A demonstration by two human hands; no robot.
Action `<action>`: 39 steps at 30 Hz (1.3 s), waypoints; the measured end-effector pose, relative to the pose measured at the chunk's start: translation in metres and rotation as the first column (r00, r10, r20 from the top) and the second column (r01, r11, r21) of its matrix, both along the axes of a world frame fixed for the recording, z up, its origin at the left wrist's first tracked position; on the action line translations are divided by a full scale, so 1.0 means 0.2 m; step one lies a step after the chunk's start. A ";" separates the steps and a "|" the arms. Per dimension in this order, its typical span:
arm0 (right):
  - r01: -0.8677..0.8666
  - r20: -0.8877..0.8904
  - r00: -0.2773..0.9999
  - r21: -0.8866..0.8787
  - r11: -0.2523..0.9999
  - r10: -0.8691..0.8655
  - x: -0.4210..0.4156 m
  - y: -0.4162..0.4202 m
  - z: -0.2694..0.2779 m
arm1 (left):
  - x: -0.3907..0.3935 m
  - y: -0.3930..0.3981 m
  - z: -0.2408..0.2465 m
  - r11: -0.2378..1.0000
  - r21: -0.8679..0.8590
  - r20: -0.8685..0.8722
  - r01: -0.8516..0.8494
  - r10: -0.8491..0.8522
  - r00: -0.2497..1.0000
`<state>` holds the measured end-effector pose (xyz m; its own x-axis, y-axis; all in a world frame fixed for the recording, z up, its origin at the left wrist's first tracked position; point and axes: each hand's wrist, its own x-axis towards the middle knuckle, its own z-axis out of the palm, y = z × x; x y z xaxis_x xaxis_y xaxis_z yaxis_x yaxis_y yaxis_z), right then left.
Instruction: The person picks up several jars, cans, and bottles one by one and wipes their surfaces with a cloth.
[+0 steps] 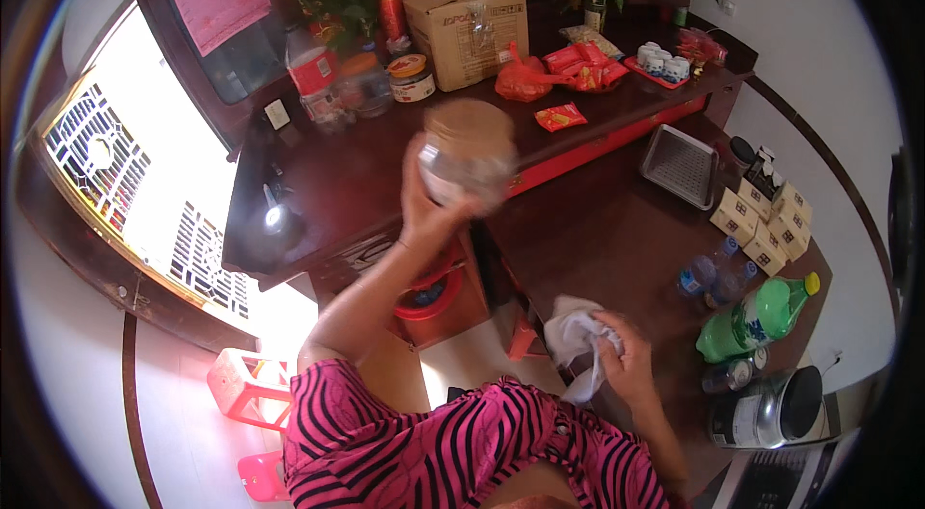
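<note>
My left hand (426, 202) grips a clear jar (470, 159) with a tan lid, raised above the front edge of the dark wooden sideboard (361, 177). The jar is blurred, so what it contains cannot be told. A crumpled whitish cloth (574, 336) hangs from my right hand (625, 357), which is over the near edge of the lower brown table (578, 249). Behind the raised jar stand a jar with an orange lid (361, 83) and a labelled jar (412, 79).
A cardboard box (470, 39), a red plastic bag (524, 79) and a tray of small cups (657, 65) stand on the sideboard. A metal tray (679, 166), tissue packs (766, 220), a green bottle (759, 317) and a large black-lidded jar (769, 408) line the table's right side. A red stool (249, 386) is lower left.
</note>
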<state>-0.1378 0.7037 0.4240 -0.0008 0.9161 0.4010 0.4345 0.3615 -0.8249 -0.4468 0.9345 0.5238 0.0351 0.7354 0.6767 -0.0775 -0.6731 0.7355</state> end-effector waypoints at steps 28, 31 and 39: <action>0.395 0.205 0.908 -0.132 0.909 -0.365 0.21 0.15 -0.62 | -0.74 1.42 -0.08 0.470 0.089 -0.641 -0.878 0.702 0.310; 0.413 0.176 0.909 -0.257 0.873 -0.378 0.23 0.12 -0.63 | -0.59 1.42 -0.06 0.561 0.268 -0.540 -0.783 0.761 0.361; 0.435 0.376 0.848 -0.090 0.896 -0.373 0.32 -0.28 -0.66 | 0.17 0.92 0.07 0.613 0.605 -0.294 -0.509 0.766 0.572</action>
<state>-0.0738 0.6477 0.2925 0.2758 0.9175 0.2866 0.7758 -0.0365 -0.6299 -0.4134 1.1181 0.5374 0.0811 0.3448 0.9351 0.7716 -0.6156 0.1601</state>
